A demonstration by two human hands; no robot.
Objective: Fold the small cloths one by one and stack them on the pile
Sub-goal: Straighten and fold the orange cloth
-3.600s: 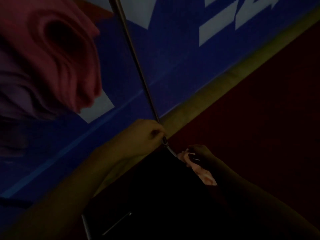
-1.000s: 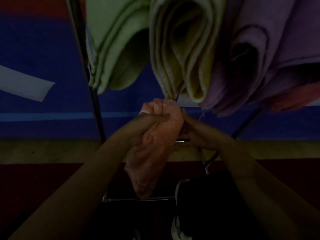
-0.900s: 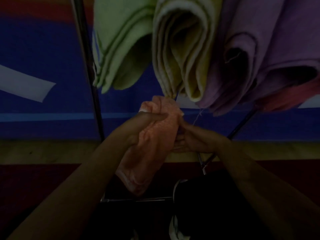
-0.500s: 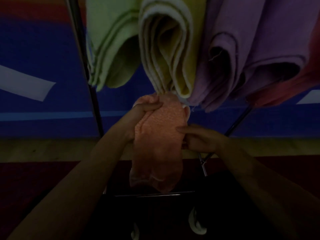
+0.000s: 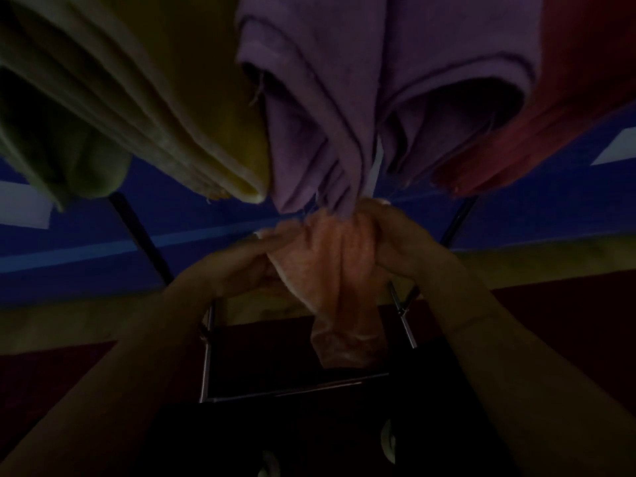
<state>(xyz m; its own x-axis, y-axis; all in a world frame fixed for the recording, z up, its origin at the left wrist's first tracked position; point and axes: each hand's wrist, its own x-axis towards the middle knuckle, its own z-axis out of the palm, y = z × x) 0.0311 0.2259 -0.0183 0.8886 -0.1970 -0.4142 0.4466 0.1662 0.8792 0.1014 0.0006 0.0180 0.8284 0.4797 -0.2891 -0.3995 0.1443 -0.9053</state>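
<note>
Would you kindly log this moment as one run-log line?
left hand: pinching peach cloth | right hand: gripping cloth top | cloth: hanging, unstacked | purple towel: overhead

Very dim and underexposed throughout; bottom edge nearly black. Soft motion blur everywhere, no glare, no clear light source. Wide-angle bending toward edges. Muddy, muted colours.

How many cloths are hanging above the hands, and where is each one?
5, possibly more hidden in the folds: green cloth far left, yellow cloth beside it, two purple cloths in the middle, red cloth far right.
</note>
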